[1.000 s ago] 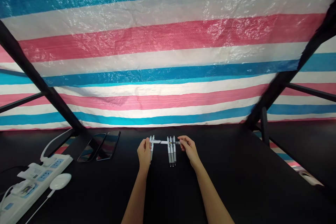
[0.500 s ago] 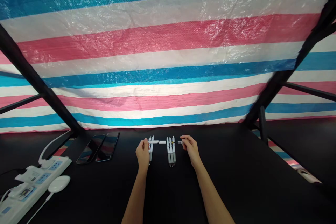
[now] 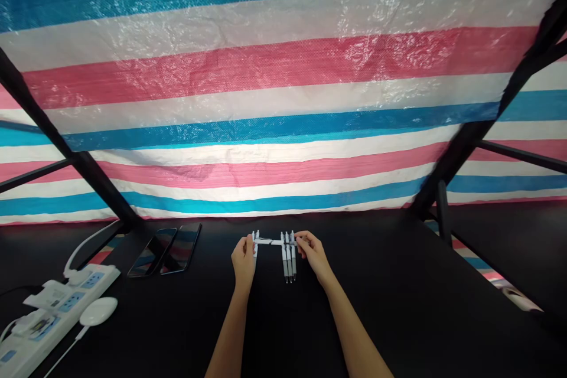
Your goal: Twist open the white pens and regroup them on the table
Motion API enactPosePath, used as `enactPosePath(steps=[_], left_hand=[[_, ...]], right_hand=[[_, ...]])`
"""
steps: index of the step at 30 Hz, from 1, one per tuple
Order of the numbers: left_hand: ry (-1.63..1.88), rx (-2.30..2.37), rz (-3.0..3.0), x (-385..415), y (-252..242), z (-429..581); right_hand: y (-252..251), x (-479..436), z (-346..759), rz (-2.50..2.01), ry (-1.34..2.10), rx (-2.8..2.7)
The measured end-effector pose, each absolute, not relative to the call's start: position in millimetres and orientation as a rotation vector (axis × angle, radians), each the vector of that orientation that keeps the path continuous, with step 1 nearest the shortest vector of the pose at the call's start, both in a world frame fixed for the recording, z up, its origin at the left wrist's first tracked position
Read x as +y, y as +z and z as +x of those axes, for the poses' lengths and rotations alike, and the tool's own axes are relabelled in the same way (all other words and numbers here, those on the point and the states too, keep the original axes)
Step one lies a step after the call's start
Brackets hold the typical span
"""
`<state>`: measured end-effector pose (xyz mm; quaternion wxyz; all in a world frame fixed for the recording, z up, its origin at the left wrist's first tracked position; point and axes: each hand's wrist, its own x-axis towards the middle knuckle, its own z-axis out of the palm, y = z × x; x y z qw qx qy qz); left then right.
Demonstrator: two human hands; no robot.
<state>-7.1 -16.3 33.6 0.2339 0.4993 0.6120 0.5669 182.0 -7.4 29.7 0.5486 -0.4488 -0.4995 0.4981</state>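
Striped sheeting (image 3: pixel 283 59) in blue, white and pink hangs beyond the hands, with a slanting black post (image 3: pixel 106 189) off to their left and another black post (image 3: pixel 460 156) off to their right, and below it spreads a black worktop (image 3: pixel 292 331). Both hands are over the worktop, a little apart, fingers nearly closed. Between them lies a slim white pen (image 3: pixel 269 242), held crosswise: the left hand (image 3: pixel 243 261) pinches its left end, and the right hand (image 3: pixel 313 255) pinches at the darker, thinner right end. Whether that dark part is joined to the white barrel is too small to tell. Under this line, nearer the right hand, three white pens (image 3: pixel 289 261) with grey lower ends lie side by side, tips toward the person. Right beside the left hand's fingers are two more white pens (image 3: pixel 256 255), partly hidden by it. Left of the left hand lie a glossy dark phone (image 3: pixel 153 253) and, next to it, a second phone (image 3: pixel 181 249). Farther left and nearer the person sit a white power strip (image 3: pixel 84 301) with plugs in it and a rounded white device (image 3: pixel 98 311) on a cable.
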Motion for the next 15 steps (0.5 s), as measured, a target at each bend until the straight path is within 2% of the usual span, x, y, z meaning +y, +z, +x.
enactPosePath(steps=[15], left_hand=[[1.531,1.710,1.389,-15.0,28.9,-6.6]], right_hand=[[32.3,-11.6,177.6,-0.959,1.292,-1.249]])
